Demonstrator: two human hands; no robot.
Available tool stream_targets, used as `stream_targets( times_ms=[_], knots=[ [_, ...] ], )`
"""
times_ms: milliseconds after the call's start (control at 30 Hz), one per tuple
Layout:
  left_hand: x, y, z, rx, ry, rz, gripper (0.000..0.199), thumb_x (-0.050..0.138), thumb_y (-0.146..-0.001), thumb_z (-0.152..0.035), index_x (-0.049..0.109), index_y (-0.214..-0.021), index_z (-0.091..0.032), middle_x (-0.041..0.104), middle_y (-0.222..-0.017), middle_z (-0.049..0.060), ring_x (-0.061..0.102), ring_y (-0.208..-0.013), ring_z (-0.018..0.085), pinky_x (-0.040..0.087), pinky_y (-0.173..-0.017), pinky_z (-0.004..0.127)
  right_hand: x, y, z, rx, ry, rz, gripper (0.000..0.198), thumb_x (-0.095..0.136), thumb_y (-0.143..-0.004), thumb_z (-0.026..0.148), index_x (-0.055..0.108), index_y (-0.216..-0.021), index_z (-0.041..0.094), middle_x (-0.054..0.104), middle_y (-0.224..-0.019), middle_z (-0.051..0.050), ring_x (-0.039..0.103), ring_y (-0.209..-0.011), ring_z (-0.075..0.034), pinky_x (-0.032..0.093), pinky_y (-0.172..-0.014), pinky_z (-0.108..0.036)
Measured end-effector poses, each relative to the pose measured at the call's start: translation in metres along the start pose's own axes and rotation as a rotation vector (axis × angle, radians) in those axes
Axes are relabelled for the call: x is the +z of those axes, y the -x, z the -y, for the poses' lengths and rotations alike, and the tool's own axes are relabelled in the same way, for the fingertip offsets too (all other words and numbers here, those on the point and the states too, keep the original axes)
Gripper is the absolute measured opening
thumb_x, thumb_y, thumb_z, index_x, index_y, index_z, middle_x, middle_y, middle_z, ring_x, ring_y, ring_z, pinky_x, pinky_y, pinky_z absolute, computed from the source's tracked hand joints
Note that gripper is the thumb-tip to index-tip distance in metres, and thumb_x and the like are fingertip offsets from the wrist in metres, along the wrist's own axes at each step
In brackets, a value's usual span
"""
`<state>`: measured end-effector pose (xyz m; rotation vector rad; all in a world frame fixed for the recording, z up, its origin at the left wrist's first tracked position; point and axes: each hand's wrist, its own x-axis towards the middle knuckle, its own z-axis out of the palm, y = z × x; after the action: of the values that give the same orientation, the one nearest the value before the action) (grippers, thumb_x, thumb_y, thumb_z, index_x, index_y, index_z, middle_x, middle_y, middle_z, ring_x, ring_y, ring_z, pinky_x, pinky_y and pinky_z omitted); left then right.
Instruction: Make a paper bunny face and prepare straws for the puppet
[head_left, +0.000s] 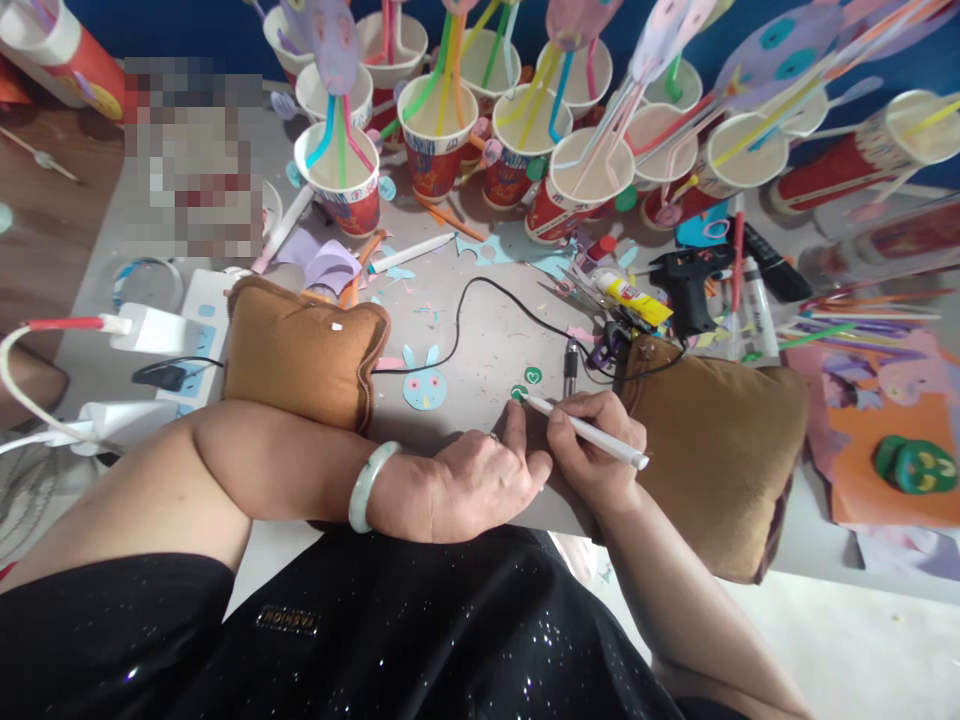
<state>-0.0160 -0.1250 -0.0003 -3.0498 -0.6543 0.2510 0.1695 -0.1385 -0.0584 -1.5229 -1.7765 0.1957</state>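
Note:
My right hand [598, 445] is closed round a white marker pen [611, 442], its tip down at a small green paper disc [517, 393]. Beside that tip, the stretched index finger of my left hand [484, 478] touches the disc's lower edge; the hand lies on the table and grips nothing. White marks show on this disc, partly covered by finger and pen. Just above it lies a second green disc [532, 375] bearing a white heart outline. A light-blue paper rabbit face [424, 387] with pink eyes lies flat to the left.
Brown cushions [300, 350] [712, 455] flank my forearms. Decorated paper cups [341, 180] with straws line the back. A black cable [480, 282] loops over the table towards a glue gun [684, 290]. A black pen [571, 368] lies near my right hand; a power strip [199, 300] is left.

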Motion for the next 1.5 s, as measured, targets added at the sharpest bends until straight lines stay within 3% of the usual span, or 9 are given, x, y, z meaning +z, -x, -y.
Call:
stream_targets(
  times_ms=[233, 367, 767, 1267, 1500],
  knots=[
    [0.0017, 0.0014, -0.0008, -0.007, -0.03, -0.035, 0.039, 0.038, -0.104, -0.01, 0.065, -0.132, -0.004, 0.071, -0.128, 0.032, 0.078, -0.073, 0.022, 0.048, -0.051, 0.025, 0.0008, -0.0002, -0.0005, 0.037, -0.02, 0.016, 0.01, 0.064, -0.087, 0.025, 0.057, -0.08, 0.024, 0.073, -0.07, 0.002, 0.069, -0.056, -0.014, 0.053, -0.048, -0.024],
    [0.0069, 0.0013, -0.0037, -0.025, -0.023, -0.064, 0.038, 0.038, -0.104, -0.01, 0.066, -0.129, -0.005, 0.071, -0.129, 0.033, 0.08, -0.084, 0.026, 0.049, -0.052, 0.025, 0.0016, -0.0019, 0.0006, 0.036, -0.027, 0.006, 0.011, 0.064, -0.087, 0.023, 0.057, -0.08, 0.024, 0.073, -0.07, 0.001, 0.069, -0.056, -0.014, 0.054, -0.049, -0.024],
    [0.0015, 0.0001, -0.0009, -0.007, 0.111, 0.046, 0.033, 0.041, -0.102, -0.008, 0.064, -0.126, -0.003, 0.064, -0.138, 0.037, 0.08, -0.088, 0.028, 0.052, -0.058, 0.026, 0.0, -0.0038, 0.0031, 0.052, -0.021, -0.005, 0.013, 0.064, -0.089, 0.026, 0.056, -0.079, 0.024, 0.072, -0.069, 0.001, 0.067, -0.054, -0.014, 0.052, -0.048, -0.024],
    [-0.001, 0.0007, -0.0009, -0.019, 0.1, 0.04, 0.034, 0.038, -0.104, -0.007, 0.066, -0.122, -0.006, 0.067, -0.135, 0.034, 0.074, -0.067, 0.017, 0.05, -0.057, 0.024, -0.0018, -0.0033, 0.0023, 0.047, 0.01, -0.002, 0.014, 0.063, -0.087, 0.025, 0.053, -0.076, 0.025, 0.067, -0.065, 0.003, 0.061, -0.049, -0.013, 0.049, -0.045, -0.025],
    [0.0067, 0.0004, -0.0035, -0.014, 0.052, -0.019, 0.029, 0.043, -0.104, -0.011, 0.066, -0.121, -0.007, 0.07, -0.129, 0.034, 0.072, -0.062, 0.017, 0.047, -0.053, 0.025, -0.0024, -0.0026, 0.0018, 0.04, 0.003, 0.001, 0.014, 0.063, -0.087, 0.024, 0.053, -0.078, 0.025, 0.067, -0.066, 0.003, 0.059, -0.049, -0.012, 0.047, -0.045, -0.024]
  ],
)
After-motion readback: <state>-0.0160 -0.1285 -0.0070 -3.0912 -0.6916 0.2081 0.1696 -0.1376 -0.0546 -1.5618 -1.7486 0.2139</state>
